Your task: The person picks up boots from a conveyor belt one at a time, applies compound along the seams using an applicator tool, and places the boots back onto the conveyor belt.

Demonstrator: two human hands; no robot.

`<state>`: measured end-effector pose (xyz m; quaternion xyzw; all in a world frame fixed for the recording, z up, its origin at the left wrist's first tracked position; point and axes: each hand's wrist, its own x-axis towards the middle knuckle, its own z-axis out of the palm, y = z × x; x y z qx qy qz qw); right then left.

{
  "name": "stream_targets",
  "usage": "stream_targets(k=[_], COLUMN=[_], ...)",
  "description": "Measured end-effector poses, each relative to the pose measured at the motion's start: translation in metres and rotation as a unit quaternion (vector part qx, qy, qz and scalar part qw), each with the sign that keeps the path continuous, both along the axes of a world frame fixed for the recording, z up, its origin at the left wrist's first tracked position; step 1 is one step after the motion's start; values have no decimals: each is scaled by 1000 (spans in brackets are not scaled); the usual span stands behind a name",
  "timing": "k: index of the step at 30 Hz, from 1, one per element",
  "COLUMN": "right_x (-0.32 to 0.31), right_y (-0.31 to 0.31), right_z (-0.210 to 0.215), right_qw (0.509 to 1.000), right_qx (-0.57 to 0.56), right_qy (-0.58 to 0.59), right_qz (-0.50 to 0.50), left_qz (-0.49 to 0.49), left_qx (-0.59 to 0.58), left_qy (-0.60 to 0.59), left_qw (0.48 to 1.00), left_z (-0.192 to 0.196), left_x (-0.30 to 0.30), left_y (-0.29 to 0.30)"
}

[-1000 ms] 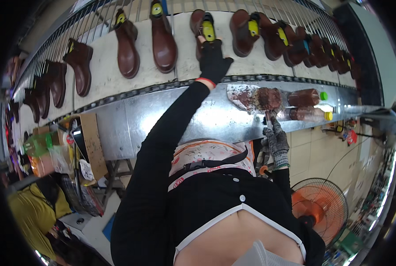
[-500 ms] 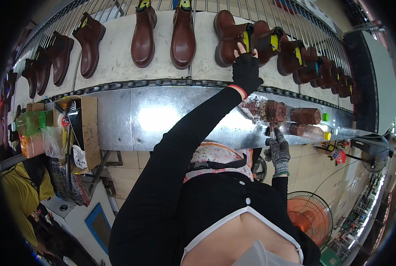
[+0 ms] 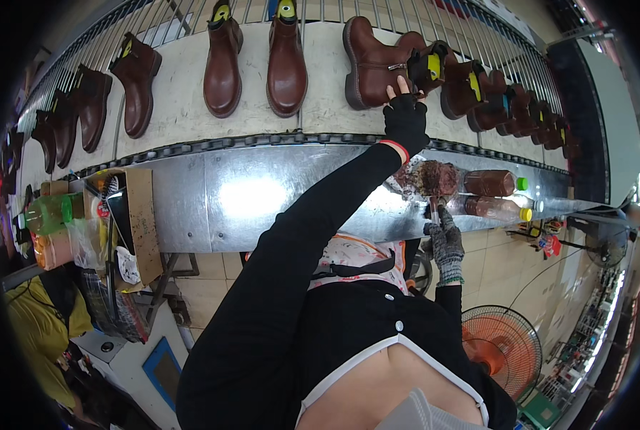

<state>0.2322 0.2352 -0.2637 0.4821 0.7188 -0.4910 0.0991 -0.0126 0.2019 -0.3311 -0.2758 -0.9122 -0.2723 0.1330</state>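
The left hand, in a black fingerless glove, reaches up to the conveyor belt and rests its fingers against the sole and heel of a brown boot that lies on its side; the fingers are spread against the boot rather than closed around it. The right hand, in a grey knit glove, is closed around a small brush held upright just below a stained rag.

The belt is a pale, worn surface that runs across the upper part of the view, edged on the near side by a dark chain-like strip. More brown boots lie on it in pairs to the left and in a tight row to the right (several carry yellow inserts in their openings). Behind the belt stands a wire rack.

Below the belt runs a shiny metal shelf. Two bottles of dark liquid lie on it beside the rag, one with a green cap, one with a yellow cap. At the left end stand a cardboard box and a green bottle.

The floor is pale tile. An orange fan stands at the lower right.
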Motion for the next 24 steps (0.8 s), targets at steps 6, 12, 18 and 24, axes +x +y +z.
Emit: stream_targets(k=[6, 12, 18, 24], right_x=[3, 2, 3, 3], right_y=[0, -3, -1, 0], right_z=[-3, -2, -2, 0], right_qw=[1000, 998, 999, 1000], right_qx=[2, -29, -32, 21], right_qy=[25, 21, 16, -1], right_qz=[-5, -45, -34, 3], left_qz=[-29, -51, -68, -59], left_qx=[10, 11, -4, -42], left_qy=[9, -29, -51, -20], left_qw=[999, 998, 996, 997], left_z=[-4, -2, 2, 9], left_x=[1, 2, 4, -2], left_y=[6, 9, 6, -8])
